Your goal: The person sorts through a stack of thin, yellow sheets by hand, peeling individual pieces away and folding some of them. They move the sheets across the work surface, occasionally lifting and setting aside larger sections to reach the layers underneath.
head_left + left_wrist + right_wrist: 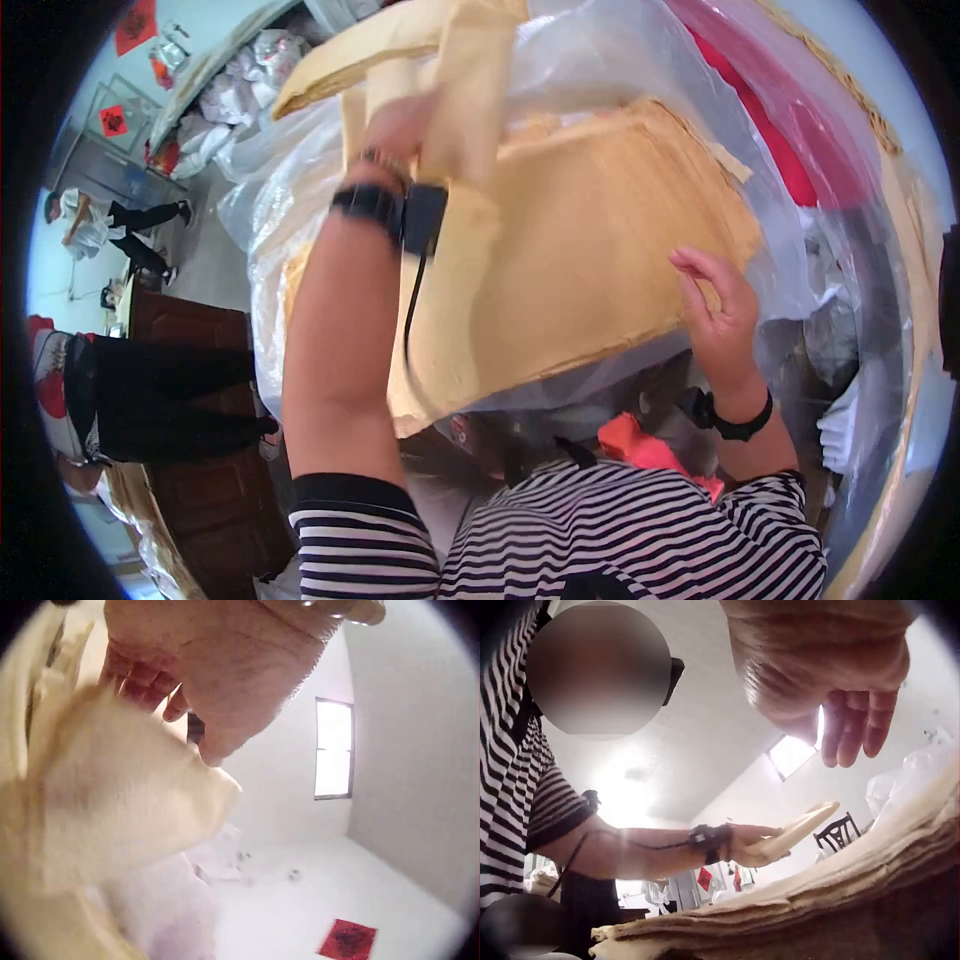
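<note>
My left hand point(400, 130) grips a folded pale-yellow sheet point(470, 90), blurred in the head view, above the far left part of a stack. In the left wrist view the folded sheet point(127, 795) hangs flat below the thumb, the other fingers partly hidden behind it. The wide stack of thin tan sheets point(600, 230) has layered, ragged edges. Over its right edge my right hand point(725, 315) hovers with loosely bent fingers and nothing in them. The right wrist view shows this hand point(825, 682) above the stack's layered edge point(817, 892).
Clear plastic film point(600, 50) spreads under and behind the stack. Another folded pile of tan sheets point(370, 60) lies at the far left. Red material point(770, 130) under plastic is at the right. Other people point(150, 390) stand off to the left, near a brown wooden cabinet point(200, 320).
</note>
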Available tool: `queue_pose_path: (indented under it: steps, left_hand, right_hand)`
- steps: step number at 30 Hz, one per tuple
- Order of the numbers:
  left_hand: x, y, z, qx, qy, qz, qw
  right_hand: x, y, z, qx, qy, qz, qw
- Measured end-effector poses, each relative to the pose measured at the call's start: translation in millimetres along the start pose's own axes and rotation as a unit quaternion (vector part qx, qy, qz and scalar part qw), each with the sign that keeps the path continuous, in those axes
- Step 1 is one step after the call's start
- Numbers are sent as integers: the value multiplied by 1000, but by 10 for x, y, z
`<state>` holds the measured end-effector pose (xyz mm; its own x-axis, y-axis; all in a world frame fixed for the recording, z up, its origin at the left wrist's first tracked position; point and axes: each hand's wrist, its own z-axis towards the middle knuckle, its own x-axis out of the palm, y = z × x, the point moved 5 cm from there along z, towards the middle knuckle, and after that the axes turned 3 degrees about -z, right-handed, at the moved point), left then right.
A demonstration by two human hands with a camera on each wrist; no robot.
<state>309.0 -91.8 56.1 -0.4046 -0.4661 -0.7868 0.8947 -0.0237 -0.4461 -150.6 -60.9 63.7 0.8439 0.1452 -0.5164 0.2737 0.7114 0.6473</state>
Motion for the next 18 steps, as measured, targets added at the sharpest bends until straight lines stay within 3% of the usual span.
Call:
queue_pose_path:
  steps: [1, 2, 4, 6, 7, 9, 11, 14, 15, 17, 18]
  left_hand:
    - [86, 130, 155, -228, 41, -88, 969]
    - [49, 358, 240, -258, -37, 129, 957]
    - [-105, 156, 54, -103, -125, 75, 984]
    - [-442, -268, -454, -16, -53, 42, 998]
    - [-674, -655, -857, -152, -21, -68, 986]
    - [-1034, -976, -1630, -136, -78, -48, 986]
    - [-1341, -1063, -2494, -202, -147, -32, 968]
    - [-1632, -766, -3874, -318, -260, 31, 911]
    - [-1565, -482, -4436, -385, -313, -51, 867]
    - [-1362, -431, -5095, -492, -335, -140, 792]
    - [-1227, -430, -5284, -507, -337, -191, 770]
  right_hand:
    - [7, -7, -59, 7, 1, -3, 1000]
    - [26, 18, -110, -12, 21, -14, 1000]
    - [109, 112, -210, -54, 61, -28, 996]
    - [267, 269, -262, -82, 107, -10, 991]
    - [374, 373, -291, -99, 134, 2, 986]
    - [656, 628, -356, -136, 188, 41, 972]
    - [975, 946, -452, -181, 228, 75, 954]
    - [1470, 1459, -602, -256, 257, 112, 925]
    - [1640, 1611, -684, -276, 265, 126, 915]
    - [2020, 1874, -775, -311, 267, 133, 902]
    - [2240, 1992, -808, -324, 261, 126, 901]
